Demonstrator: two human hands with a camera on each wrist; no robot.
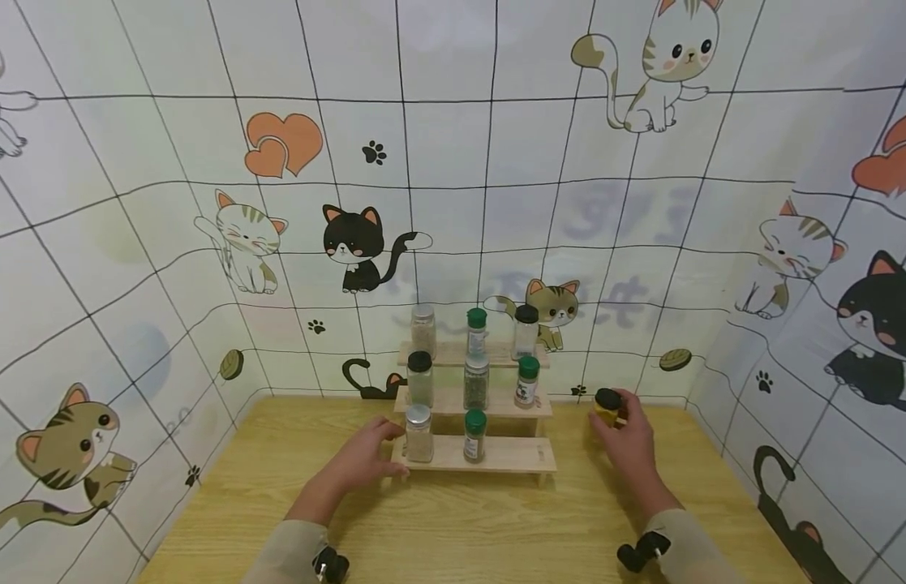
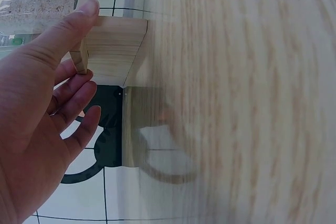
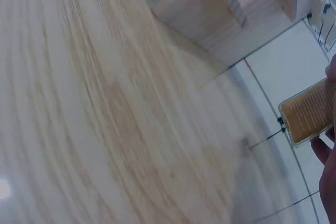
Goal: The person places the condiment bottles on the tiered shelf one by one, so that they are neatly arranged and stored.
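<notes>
A three-tier wooden spice rack (image 1: 513, 456) stands on the table near the back wall. My left hand (image 1: 361, 457) holds the left end of its lowest board, thumb on top and fingertips at the underside in the left wrist view. Right of the rack, my right hand (image 1: 631, 438) grips a spice jar (image 3: 308, 113) with a black lid and orange-yellow contents, raised off the table. On the lowest tier are a silver-lidded jar (image 1: 419, 434) and a green-lidded jar (image 1: 474, 436), both left of the board's right end. Each of the two upper tiers bears three jars.
The wood-grain table (image 1: 453, 527) extends in front of the rack and to both sides. A white gridded wall covering (image 1: 453, 146) with cartoon cats encloses the back and sides, close behind the rack.
</notes>
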